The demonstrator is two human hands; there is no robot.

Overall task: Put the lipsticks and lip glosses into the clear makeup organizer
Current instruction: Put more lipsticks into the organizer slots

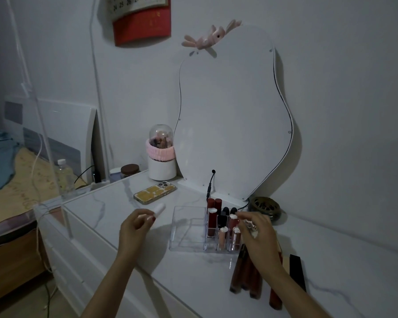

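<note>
A white marble-patterned desk [129, 203] is carrying the work area, standing against a pale wall beside a bed [7, 180]. A wavy-edged white-framed mirror [232, 115] is leaning at the back, with a pink plush toy [208, 39] sitting on its top edge. To its left, a white domed brush holder with a pink fluffy band [161, 154] is standing near a phone in a yellow case [155, 192] lying face down. A dark round brass-coloured dish [265, 206] is sitting just right of the mirror base.

The clear acrylic makeup organizer [186, 228] is resting at mid-desk. Its right-hand compartments are holding upright red, black and pink-toned lipsticks and lip glosses [223, 226]; its wide left compartment is showing bare.

The left hand [135, 228] is hovering left of the organizer, its fingers pinching a white capsule-shaped lipstick tube [159, 209] that is projecting up beyond the fingertips. The right hand [257, 235] is hanging over the organizer's right edge, its fingers curled round a small pale object; what that object is cannot be told.

A row of brown and red lip gloss tubes [246, 271] is lying on the desk under the right wrist, with a black rectangular box [297, 269] just beside them.

A red wall calendar [143, 21] is showing the numerals 24 to 27; other print is unreadable.
</note>
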